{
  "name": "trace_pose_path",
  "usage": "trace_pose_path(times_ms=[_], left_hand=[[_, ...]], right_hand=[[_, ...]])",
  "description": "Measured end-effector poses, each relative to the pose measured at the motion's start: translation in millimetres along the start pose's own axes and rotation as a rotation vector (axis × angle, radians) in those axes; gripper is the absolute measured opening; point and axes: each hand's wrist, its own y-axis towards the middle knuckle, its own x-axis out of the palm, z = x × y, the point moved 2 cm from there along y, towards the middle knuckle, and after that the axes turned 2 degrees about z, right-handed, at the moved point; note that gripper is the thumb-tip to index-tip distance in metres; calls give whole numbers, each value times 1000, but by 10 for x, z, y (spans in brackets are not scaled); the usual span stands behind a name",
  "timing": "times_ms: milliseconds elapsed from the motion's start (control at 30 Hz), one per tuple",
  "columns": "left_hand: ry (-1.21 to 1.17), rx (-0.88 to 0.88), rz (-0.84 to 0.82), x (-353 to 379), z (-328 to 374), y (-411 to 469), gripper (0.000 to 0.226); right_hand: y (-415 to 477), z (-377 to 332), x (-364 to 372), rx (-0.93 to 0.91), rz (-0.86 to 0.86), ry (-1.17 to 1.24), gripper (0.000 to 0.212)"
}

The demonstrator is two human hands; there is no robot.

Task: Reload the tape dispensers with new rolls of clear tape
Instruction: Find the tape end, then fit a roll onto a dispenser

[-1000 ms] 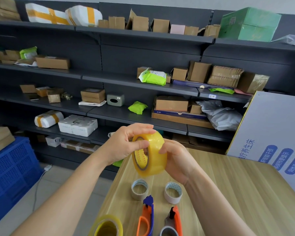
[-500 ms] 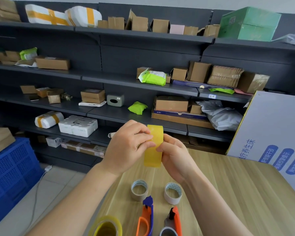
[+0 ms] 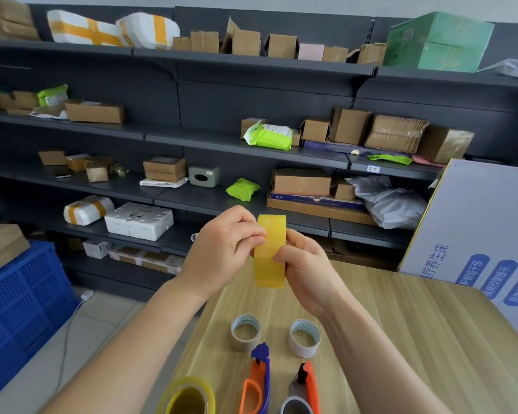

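I see both hands lifted above the far part of the wooden table [image 3: 401, 339]. Between them is the roll of clear tape [image 3: 269, 252], yellowish in colour and turned with its edge to the camera, so only its outer band shows. The left hand [image 3: 222, 252] grasps the roll from the left side, with its fingertips curled onto the upper part of the band. The right hand [image 3: 305, 270] grasps it from the right, the thumb pressed on the front of the band and the other fingers hidden behind. Both hands are therefore closed around this one roll, and it touches nothing else.

On the table below the hands stand a grey ring [image 3: 245, 331] and a white ring [image 3: 304, 337] of tape, near each other but apart. Closer to me lie the orange and blue dispenser [image 3: 256, 386] and the orange and grey dispenser [image 3: 304, 389], side by side and partly cut by the lower edge. Left of them stands a second yellowish roll [image 3: 190, 397]. Behind the table are dark shelves [image 3: 251, 70] with cartons, a blue crate [image 3: 21, 309] at the left and a white board [image 3: 485, 234] at the right.
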Motion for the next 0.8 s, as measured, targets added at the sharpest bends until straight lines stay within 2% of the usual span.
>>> trace_pose_path(times_ms=[200, 400, 533, 633, 733, 800], left_hand=[[230, 94, -114, 72, 13, -10, 20], [6, -73, -15, 58, -8, -47, 13], [-10, -111, 11, 33, -51, -44, 11], [-11, -147, -39, 48, -63, -33, 28], [24, -203, -193, 67, -90, 8, 52], [-63, -290, -196, 54, -100, 40, 49]], right_hand=[[-34, 68, -11, 37, 13, -6, 53], [-30, 91, -34, 60, 7, 6, 59], [-32, 58, -42, 80, -12, 38, 60], [-26, 30, -40, 83, -32, 56, 56], [-25, 36, -28, 77, -51, 29, 52], [-28, 35, -10, 72, -49, 13, 52]])
